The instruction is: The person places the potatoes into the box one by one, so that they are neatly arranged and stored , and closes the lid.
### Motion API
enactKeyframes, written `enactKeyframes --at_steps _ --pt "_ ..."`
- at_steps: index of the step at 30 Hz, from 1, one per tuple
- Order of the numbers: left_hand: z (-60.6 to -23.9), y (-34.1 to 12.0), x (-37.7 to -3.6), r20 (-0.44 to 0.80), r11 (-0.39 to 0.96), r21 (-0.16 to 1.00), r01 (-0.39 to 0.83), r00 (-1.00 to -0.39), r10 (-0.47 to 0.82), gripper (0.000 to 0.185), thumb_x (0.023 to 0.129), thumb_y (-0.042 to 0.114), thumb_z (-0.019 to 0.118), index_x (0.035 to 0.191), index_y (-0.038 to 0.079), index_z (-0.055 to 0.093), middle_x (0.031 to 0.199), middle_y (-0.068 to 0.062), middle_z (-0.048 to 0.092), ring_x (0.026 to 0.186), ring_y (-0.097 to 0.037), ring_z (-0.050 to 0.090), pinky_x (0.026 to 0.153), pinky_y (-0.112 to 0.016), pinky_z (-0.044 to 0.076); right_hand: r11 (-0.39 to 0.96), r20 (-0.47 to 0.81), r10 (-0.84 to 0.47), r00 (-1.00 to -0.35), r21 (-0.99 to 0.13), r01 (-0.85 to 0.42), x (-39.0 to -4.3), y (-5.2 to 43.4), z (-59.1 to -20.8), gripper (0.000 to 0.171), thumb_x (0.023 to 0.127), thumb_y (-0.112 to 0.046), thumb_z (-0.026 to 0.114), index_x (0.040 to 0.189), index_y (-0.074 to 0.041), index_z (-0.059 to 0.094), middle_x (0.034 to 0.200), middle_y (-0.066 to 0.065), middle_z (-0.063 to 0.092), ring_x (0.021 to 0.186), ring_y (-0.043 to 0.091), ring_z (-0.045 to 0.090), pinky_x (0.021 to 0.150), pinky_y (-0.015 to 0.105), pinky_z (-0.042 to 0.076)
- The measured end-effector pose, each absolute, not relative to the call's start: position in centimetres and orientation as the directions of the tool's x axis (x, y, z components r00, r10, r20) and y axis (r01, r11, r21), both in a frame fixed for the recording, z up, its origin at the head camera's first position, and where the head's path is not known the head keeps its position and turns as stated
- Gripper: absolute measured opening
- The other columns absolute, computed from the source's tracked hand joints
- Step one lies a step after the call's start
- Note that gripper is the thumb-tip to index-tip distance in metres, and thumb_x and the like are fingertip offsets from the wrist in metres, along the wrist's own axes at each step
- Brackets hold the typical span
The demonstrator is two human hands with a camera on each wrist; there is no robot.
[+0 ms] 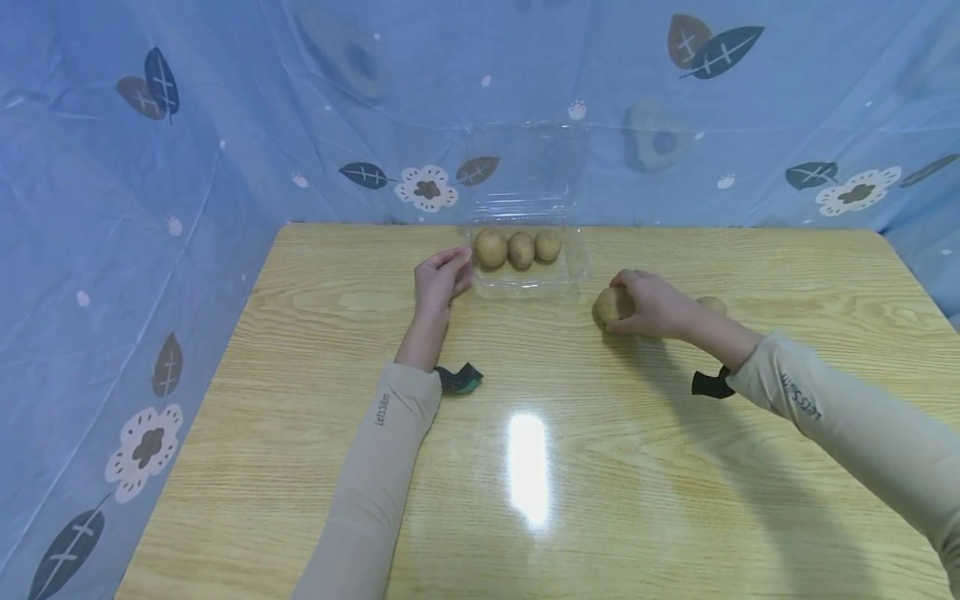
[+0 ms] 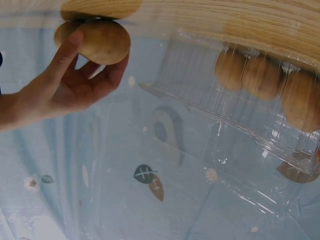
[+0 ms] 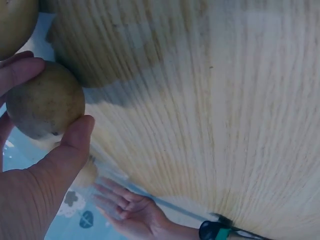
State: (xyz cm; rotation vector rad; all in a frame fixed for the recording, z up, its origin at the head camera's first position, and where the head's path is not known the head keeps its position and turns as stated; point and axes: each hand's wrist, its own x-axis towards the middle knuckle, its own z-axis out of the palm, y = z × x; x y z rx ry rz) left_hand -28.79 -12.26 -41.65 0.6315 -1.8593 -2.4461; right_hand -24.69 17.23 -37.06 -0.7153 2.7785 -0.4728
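Three potatoes (image 1: 519,248) already boxed—right hand (image 1: 654,305) grips a fourth (image 1: 609,304), to lift left into the box (image 1: 501,286) the open left hand (image 1: 441,279) steadies.

Potatoes: five total. Three in clear plastic box (image 1: 576,265), one in right hand (image 1: 654,304), one loose on table (image 1: 525,467).

Both arms wear snug beige sleeves (image 1: 375,467) printed "LetsSlim", with dark wrist straps (image 1: 459,378).
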Motion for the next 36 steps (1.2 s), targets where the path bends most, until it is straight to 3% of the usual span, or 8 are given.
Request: enactKeyframes --at_steps 6,13,24,31,36 --pt "-41.7 -12.2 -28.8 -0.311 -0.295 0.926 -0.235 -0.919 -0.241 0.022 0.081 0.015 0.069 0.101 0.006 0.067 0.088 0.0 0.065 0.078 -0.008 0.062 0.057 -0.016 0.054 0.825 -0.118 -0.495 -0.861 -0.373 -0.424 -24.5 17.4 -37.0 0.059 0.077 -0.019 0.072 0.118 0.011 0.043 0.115 0.031 0.05 0.104 0.042 0.05 0.085 0.051 0.045" --pt "-41.8 -12.3 -28.8 -0.319 -0.306 0.921 -0.24 -0.916 -0.243 0.02 0.081 0.014 0.069 0.1 0.007 0.067 0.091 -0.001 0.065 0.078 -0.008 0.062 0.056 -0.016 0.053 0.797 0.0 -0.487 -0.874 -0.409 -0.444 -24.9 17.5 -34.7 0.056 0.073 -0.014 0.073 0.115 0.01 0.046 0.105 0.026 0.055 0.091 0.035 0.053 0.075 0.046 0.046" --pt "-41.8 -12.5 -29.0 -0.31 -0.298 0.926 -0.232 -0.918 -0.246 0.02 0.081 0.014 0.069 0.099 0.007 0.067 0.093 -0.002 0.066 0.082 -0.01 0.064 0.057 -0.016 0.054 0.793 0.045 -0.506 -0.861 -0.368 -0.486 -26.2 16.4 -31.3 0.054 0.073 -0.014 0.074 0.115 0.008 0.048 0.097 0.02 0.056 0.083 0.03 0.051 0.07 0.04 0.045" --pt "-41.9 -12.5 -29.0 -0.312 -0.312 0.922 -0.228 -0.916 -0.252 0.019 0.08 0.013 0.069 0.099 0.006 0.067 0.09 -0.001 0.066 0.08 -0.011 0.064 0.057 -0.017 0.054 0.79 0.023 -0.536 -0.844 -0.339 -0.511 -27.6 12.8 -31.2 0.058 0.074 -0.017 0.072 0.119 0.008 0.046 0.111 0.024 0.055 0.096 0.035 0.052 0.08 0.045 0.046" --pt "-41.8 -12.5 -28.9 -0.307 -0.307 0.923 -0.23 -0.923 -0.231 0.021 0.081 0.015 0.069 0.1 0.006 0.067 0.094 -0.002 0.065 0.091 -0.016 0.064 0.061 -0.017 0.055 0.768 -0.028 -0.542 -0.84 -0.422 -0.482 -28.6 9.8 -31.7 0.062 0.074 -0.018 0.073 0.123 0.007 0.044 0.114 0.022 0.054 0.096 0.033 0.052 0.08 0.042 0.048"
